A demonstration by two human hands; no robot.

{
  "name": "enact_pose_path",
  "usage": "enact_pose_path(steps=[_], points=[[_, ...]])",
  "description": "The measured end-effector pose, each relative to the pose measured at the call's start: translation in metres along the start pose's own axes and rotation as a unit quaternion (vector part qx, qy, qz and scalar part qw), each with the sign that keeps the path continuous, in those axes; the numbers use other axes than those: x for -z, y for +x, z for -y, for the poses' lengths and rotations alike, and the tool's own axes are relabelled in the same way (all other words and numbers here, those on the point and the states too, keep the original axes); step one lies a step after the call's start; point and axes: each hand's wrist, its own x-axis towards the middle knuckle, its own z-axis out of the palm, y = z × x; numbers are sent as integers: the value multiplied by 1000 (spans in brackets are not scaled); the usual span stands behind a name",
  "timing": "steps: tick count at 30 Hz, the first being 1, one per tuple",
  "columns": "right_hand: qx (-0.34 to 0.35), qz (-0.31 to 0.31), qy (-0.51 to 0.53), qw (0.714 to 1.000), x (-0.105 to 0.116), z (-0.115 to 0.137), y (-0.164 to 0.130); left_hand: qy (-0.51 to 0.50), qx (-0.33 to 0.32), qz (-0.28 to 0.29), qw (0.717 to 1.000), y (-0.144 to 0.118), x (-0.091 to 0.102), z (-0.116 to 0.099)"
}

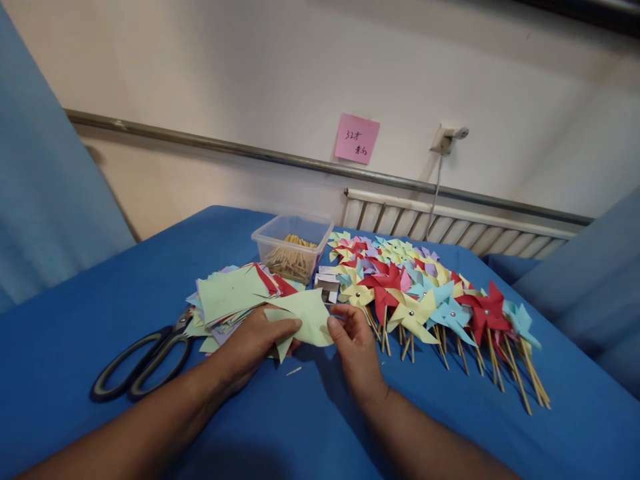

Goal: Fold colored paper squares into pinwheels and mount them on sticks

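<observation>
Both hands, left (250,347) and right (356,340), pinch my pale green cut paper square (305,317); fold corners neatly to centre.

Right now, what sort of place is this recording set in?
Probably a makeshift craft table in an institutional room, perhaps a ward: a blue-covered table holds finished pinwheels, a wall rail runs above a radiator, and both hands fold a green paper square.

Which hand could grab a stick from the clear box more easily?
Probably the right hand. It sits nearer the clear box of sticks and pinches only the edge of the green paper, while the left hand grips that paper more fully.
</observation>
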Motion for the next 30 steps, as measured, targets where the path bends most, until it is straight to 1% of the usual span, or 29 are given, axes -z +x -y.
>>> enact_pose_path(steps=[2, 5, 7, 9, 13, 15, 17, 20, 22, 24, 27, 28, 30], points=[[-52, 30, 28, 998, 3, -2, 4, 3, 14, 6, 1000, -2, 0, -2], [-147, 94, 96, 980, 2, -3, 5, 14, 12, 35, 999, -5, 2, -2], [-178, 108, 141, 968, 0, 0, 3, 24, 11, 48, 998, -6, 3, 0], [-190, 105, 168, 962, -2, 5, 0, 43, 12, 57, 997, -5, 4, 2], [-196, 109, 172, 959, -3, 11, -2, 91, 3, 61, 994, -4, 4, 1], [-184, 121, 168, 961, -3, 11, -3, 119, -4, 58, 991, -5, 2, -2], [-171, 126, 161, 964, -4, 8, -4, 139, -17, 70, 988, -6, 1, -4], [-157, 114, 145, 970, -6, 1, -6, 143, -31, 86, 985, -8, -1, -5], [-146, 99, 127, 976, -7, -3, -7, 140, -26, 81, 987, -8, -2, -5], [-140, 85, 114, 980, -6, -7, -6, 119, -20, 58, 991, -7, -5, -3], [-131, 56, 129, 981, -6, -8, -2, 43, 3, 17, 999, -5, -8, 1], [-124, 47, 139, 981, -5, -7, 0, 10, 16, 9, 1000, -5, -9, 3], [-107, 29, 155, 982, -5, -5, 4, -51, 46, 13, 998, -4, -10, 6]])
